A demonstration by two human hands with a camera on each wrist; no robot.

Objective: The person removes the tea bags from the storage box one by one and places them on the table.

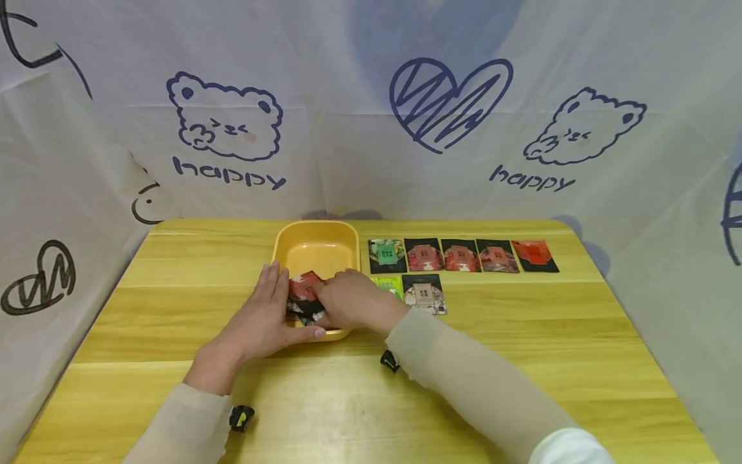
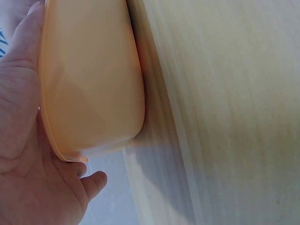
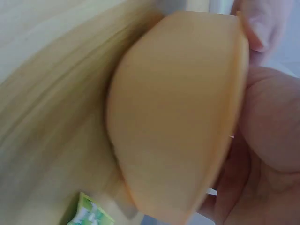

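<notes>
A yellow plastic tray [image 1: 315, 232] stands toward the back of the wooden table, with several flat sachets [image 1: 304, 290] in its near part, red and black ones on top. Along the tray's left rim lies my left hand [image 1: 263, 316], fingers straight and thumb over the near edge. My right hand [image 1: 353, 299] reaches over the right rim and touches the sachets. Its fingertips are partly hidden, so a pinch cannot be made out. The left wrist view shows the tray's outer wall [image 2: 93, 79] beside the palm; the right wrist view shows another wall [image 3: 173, 108].
Right of the tray, sachets lie flat in two rows: a back row with a green-labelled one [image 1: 386, 256] through a red one [image 1: 535, 256], and a front row with a bright green one [image 1: 390, 285] and a black-and-white one [image 1: 424, 294]. A printed cloth [image 1: 342, 148] hangs behind.
</notes>
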